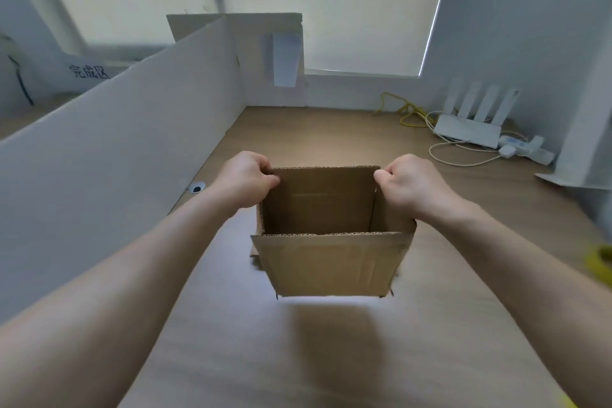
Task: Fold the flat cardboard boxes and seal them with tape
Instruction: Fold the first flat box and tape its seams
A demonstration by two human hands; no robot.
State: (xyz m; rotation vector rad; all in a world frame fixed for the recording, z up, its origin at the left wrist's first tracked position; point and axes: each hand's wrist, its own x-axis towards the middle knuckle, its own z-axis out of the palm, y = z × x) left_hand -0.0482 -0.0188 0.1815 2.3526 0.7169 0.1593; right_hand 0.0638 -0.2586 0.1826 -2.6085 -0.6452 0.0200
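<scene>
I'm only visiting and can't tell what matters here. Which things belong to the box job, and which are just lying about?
Part of the job:
- cardboard box, opened up, top open
- left hand and right hand, fingers gripping its far corners
- yellow roll at the right edge, possibly tape, too blurred to tell

Just lying about:
- white router
- yellow cable
- power strip
- white divider

white router (468, 129), yellow cable (409, 113), white divider (116, 149), wooden desk (298, 129)

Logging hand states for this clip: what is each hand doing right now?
Left hand: grips the cardboard box at its far left corner.
Right hand: grips its far right corner.
</scene>
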